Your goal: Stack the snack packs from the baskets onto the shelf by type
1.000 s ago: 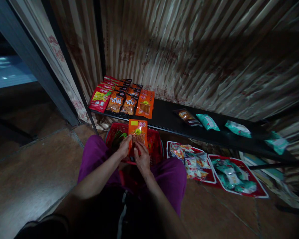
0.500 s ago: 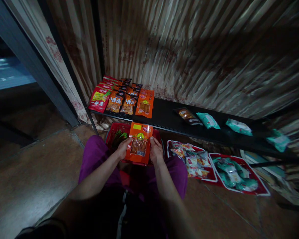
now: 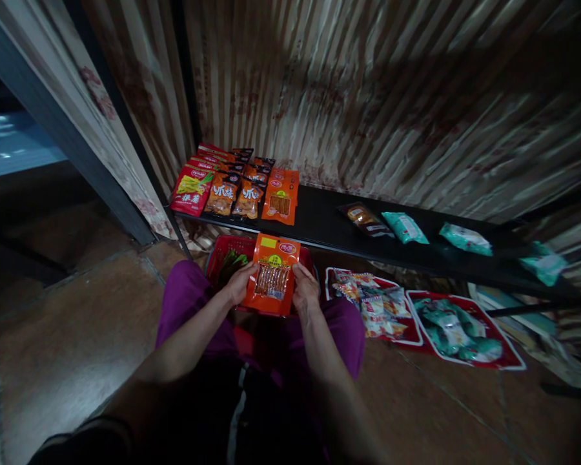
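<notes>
1. Shelf (image 3: 329, 236): rows of snack packs (image 3: 232, 187) are laid at its left end; single packets (image 3: 405, 227) lie spaced toward the right end.
2. Basket (image 3: 217, 258): set on the floor below the shelf's front edge, between the knees.
3. Orange pack (image 3: 272, 274): a second ago held upright and edge-on, it is now turned flat, face up, above the basket.
4. Left hand (image 3: 237, 282) and right hand (image 3: 304, 289): each is closed on one side edge of the pack, suggesting readiness for placement.

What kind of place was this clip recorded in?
Probably a small shop's stocking corner. Rows of red and orange snack packets lie on a low black shelf against a corrugated wall, and both hands hold an orange snack packet over a red plastic basket.
</notes>
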`<state>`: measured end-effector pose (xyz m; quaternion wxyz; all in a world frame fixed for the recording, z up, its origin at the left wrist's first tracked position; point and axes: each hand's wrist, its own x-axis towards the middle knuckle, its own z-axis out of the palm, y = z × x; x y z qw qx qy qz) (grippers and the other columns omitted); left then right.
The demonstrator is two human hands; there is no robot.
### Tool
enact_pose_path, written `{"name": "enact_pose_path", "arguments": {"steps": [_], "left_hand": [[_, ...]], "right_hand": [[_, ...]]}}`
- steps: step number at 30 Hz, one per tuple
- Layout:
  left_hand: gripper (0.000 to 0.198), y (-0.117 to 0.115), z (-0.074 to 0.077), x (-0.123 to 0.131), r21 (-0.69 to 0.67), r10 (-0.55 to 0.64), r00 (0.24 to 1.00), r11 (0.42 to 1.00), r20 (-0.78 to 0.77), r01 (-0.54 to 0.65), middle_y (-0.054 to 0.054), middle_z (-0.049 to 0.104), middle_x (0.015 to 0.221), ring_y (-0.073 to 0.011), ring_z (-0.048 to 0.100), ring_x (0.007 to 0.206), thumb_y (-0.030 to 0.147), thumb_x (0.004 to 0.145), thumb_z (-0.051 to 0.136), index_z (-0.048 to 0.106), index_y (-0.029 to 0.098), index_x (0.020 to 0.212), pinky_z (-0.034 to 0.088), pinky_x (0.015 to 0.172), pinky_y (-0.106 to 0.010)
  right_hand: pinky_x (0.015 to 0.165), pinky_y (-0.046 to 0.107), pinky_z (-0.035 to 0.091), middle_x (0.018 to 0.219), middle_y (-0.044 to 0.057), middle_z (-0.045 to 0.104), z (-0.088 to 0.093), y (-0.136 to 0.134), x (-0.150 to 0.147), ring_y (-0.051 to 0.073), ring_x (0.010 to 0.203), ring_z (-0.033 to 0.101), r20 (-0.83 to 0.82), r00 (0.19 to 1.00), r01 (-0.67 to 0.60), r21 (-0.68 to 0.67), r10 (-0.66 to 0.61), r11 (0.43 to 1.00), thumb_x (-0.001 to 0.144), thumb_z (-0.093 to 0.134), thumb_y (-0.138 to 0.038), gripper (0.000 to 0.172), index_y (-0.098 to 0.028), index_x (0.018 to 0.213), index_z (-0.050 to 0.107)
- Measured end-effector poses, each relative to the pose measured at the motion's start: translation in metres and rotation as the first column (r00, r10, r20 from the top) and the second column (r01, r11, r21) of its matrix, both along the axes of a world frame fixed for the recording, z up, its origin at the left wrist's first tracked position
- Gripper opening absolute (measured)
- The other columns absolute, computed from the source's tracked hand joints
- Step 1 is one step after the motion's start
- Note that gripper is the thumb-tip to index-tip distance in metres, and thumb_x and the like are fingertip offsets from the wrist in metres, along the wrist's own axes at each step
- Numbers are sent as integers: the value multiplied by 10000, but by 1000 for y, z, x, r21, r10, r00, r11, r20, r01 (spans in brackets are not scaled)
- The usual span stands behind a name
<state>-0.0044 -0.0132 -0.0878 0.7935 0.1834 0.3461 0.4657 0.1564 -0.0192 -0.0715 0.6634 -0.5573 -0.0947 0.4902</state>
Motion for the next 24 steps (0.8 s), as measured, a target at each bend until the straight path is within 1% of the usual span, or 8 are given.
{"name": "enact_pose_path", "arguments": {"steps": [2,6,9,12,16,19,21,24], "left_hand": [[318,1,4,-1,26,3,1000,1000,-12,-3,-85,701,1011,-233,638,994,253,703,723,650,159,998,477,910,-369],[270,6,10,-2,55,60,997,997,-43,-58,-82,712,937,-229,628,1008,234,657,748,663,139,895,437,946,-354],[286,8,12,-1,109,65,996,992,-68,-58,-75,718,892,-237,632,995,234,621,763,674,140,876,438,932,-352],[306,8,12,-1,155,55,995,987,-86,-41,-73,723,868,-234,648,943,241,601,771,684,139,876,460,885,-340],[294,9,9,-1,113,74,991,992,-115,-61,-68,719,805,-207,669,788,262,613,765,677,132,861,497,766,-319],[277,10,7,0,82,82,988,994,-134,-72,-56,713,773,-172,654,677,250,625,758,666,134,858,502,684,-291],[254,11,6,0,68,91,985,994,-148,-82,-47,708,766,-158,642,640,238,637,751,662,137,852,501,665,-284],[212,14,6,1,32,139,977,990,-162,-135,-37,692,728,-150,630,605,219,650,742,651,138,823,501,661,-291]], "right_hand": [[560,257,545,643,-12,718,-1,0,1,151,601,659,6,1000,-9,9,9,1000,530,790,-208,327,-174,838,687],[581,281,562,673,1,727,-4,-1,3,173,643,676,26,999,-21,20,21,1000,525,801,-225,361,-177,864,690],[579,288,567,693,11,733,-7,-1,3,182,656,681,36,999,-33,21,32,999,517,811,-237,374,-177,867,692],[600,299,571,710,12,735,-9,-1,3,182,664,681,25,998,-53,21,53,998,511,815,-254,384,-174,866,693],[628,303,570,707,7,732,-7,-1,1,176,668,678,13,997,-73,35,73,997,514,816,-262,390,-171,873,694],[602,281,561,674,0,724,-4,-2,-1,162,635,667,-2,998,-60,28,61,998,518,816,-231,361,-167,851,693],[585,265,552,669,-5,722,-2,-3,-1,150,617,659,-24,997,-76,22,76,997,525,813,-211,334,-172,833,690],[602,252,552,694,-1,729,-1,-7,1,144,637,663,-39,989,-142,22,143,990,537,813,-198,304,-176,815,692]]}}
